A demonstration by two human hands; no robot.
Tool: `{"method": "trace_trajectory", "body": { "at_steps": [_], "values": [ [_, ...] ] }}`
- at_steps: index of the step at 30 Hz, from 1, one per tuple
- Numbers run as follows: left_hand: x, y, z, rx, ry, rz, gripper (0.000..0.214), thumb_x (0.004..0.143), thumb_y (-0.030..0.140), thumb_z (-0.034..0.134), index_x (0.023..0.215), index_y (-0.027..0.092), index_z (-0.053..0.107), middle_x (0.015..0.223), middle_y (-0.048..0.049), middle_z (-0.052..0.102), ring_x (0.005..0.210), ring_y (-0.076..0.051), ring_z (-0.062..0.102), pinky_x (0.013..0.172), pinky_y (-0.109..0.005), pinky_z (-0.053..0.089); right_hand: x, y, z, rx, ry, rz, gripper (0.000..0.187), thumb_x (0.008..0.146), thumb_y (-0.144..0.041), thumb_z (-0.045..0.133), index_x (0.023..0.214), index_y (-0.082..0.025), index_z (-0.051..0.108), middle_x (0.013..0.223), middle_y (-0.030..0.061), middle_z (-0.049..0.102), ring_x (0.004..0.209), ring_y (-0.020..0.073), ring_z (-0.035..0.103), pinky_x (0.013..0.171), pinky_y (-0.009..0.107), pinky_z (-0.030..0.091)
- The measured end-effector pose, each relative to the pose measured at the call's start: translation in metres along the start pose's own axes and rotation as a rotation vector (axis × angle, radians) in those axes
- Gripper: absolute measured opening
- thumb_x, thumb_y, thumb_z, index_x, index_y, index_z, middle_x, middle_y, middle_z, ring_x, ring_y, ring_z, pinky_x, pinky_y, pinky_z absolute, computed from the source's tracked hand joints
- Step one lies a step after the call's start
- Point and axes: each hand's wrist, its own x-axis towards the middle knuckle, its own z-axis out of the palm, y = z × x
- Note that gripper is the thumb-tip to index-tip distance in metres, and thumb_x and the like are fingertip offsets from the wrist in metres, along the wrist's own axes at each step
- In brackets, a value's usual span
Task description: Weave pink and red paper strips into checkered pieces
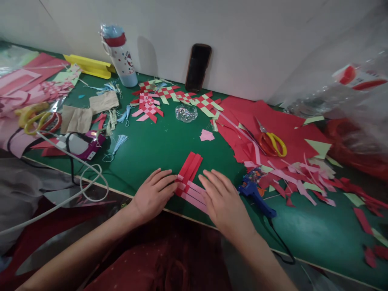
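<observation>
A partly woven piece of paper strips (190,163) lies near the table's front edge, red strips pointing away from me and pink strips (195,197) running to the right. My left hand (155,195) rests flat beside its left side, fingers stretched out and fingertips touching the crossing of the strips. Over the right ends of the pink strips lies my right hand (224,202), its fingers extended and slightly apart. Both thumbs are largely hidden. Behind the piece is a small pink paper scrap (207,135).
Woven red, pink and green pieces (169,93) lie at the back, with a bead dish (186,113). To the right are a blue glue gun (257,198), scissors (273,143), red sheets and scraps. A bottle (121,58) and a phone (198,68) stand by the wall. A white cable (87,165) crosses the left edge.
</observation>
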Motion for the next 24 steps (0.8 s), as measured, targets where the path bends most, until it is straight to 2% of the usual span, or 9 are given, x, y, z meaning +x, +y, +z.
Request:
{"method": "trace_trajectory", "body": {
  "at_steps": [4,7,10,18,24],
  "values": [
    [0.010,-0.007,0.000,0.049,-0.060,0.023,0.033,0.096,0.016,0.047,0.127,0.021,0.058,0.133,-0.0038,0.060,0.134,-0.024,0.042,0.116,-0.048,0.029,0.041,0.018,0.008,0.021,-0.028,-0.028,0.041,0.098,-0.029,0.040,0.132,-0.012,0.056,0.138,0.0141,0.055,0.134,0.0285,0.040,0.109,0.046,0.039],
    [0.019,-0.014,0.000,0.054,-0.085,0.026,0.035,0.097,0.017,0.046,0.130,0.022,0.056,0.137,-0.0033,0.057,0.137,-0.025,0.039,0.116,-0.049,0.026,0.068,0.020,0.020,-0.029,-0.035,-0.002,0.048,0.098,-0.032,0.039,0.140,-0.008,0.047,0.147,0.0161,0.044,0.141,0.0306,0.029,0.113,0.047,0.032],
    [0.023,-0.019,0.001,0.055,-0.104,0.041,0.036,0.097,0.017,0.044,0.130,0.022,0.057,0.139,-0.0026,0.056,0.138,-0.026,0.038,0.117,-0.050,0.023,0.086,0.020,0.031,-0.058,-0.082,-0.028,0.049,0.099,-0.031,0.038,0.142,-0.010,0.044,0.152,0.0161,0.036,0.144,0.0326,0.021,0.114,0.051,0.026],
    [0.022,-0.022,0.004,0.024,-0.123,0.057,0.038,0.095,0.015,0.046,0.131,0.022,0.057,0.138,-0.0034,0.057,0.137,-0.026,0.040,0.115,-0.052,0.026,0.095,0.025,0.042,-0.042,-0.150,-0.055,0.048,0.099,-0.034,0.033,0.143,-0.016,0.043,0.155,0.0135,0.034,0.146,0.0290,0.019,0.116,0.053,0.022],
    [0.021,-0.023,0.005,0.011,-0.139,0.070,0.038,0.095,0.015,0.045,0.130,0.022,0.057,0.138,-0.0043,0.056,0.137,-0.025,0.040,0.115,-0.052,0.026,0.095,0.025,0.044,-0.027,-0.158,-0.022,0.049,0.100,-0.032,0.032,0.144,-0.014,0.042,0.155,0.0149,0.032,0.146,0.0295,0.019,0.116,0.051,0.021]
  ]
}}
